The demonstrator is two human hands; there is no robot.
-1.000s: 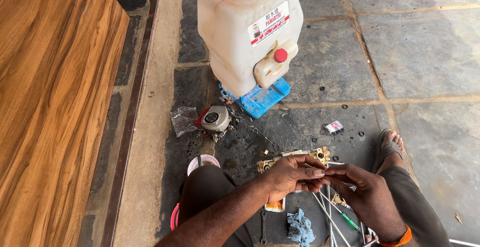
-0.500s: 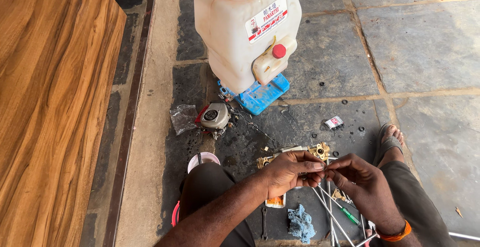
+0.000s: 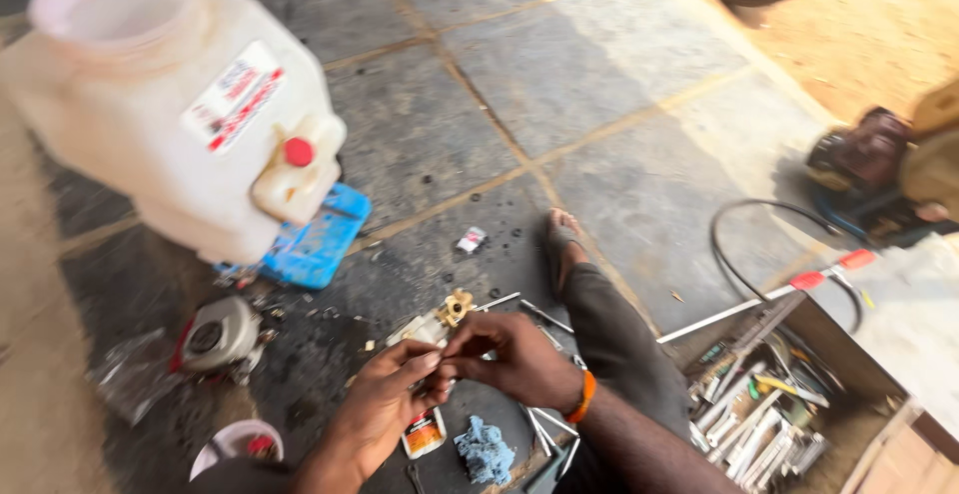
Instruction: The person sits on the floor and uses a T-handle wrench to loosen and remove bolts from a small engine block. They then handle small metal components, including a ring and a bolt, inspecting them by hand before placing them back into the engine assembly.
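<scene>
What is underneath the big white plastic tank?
A blue plastic base sticks out from under the white plastic tank at its lower right, resting on the grey stone floor. How far the base reaches beneath the tank is covered by the tank's body.

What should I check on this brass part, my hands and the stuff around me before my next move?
1. Both hands on the work: ok, left hand and right hand meet at their fingertips.
2. Brass fitting in reach: ok, just above the hands.
3. What the fingers pinch: cannot tell, too small and blurred.
4. Tool tray within reach: ok, beside the right arm.
5. White tank out of the way: ok, standing apart on the floor.
6. Blue rag: ok, below the hands.
</scene>
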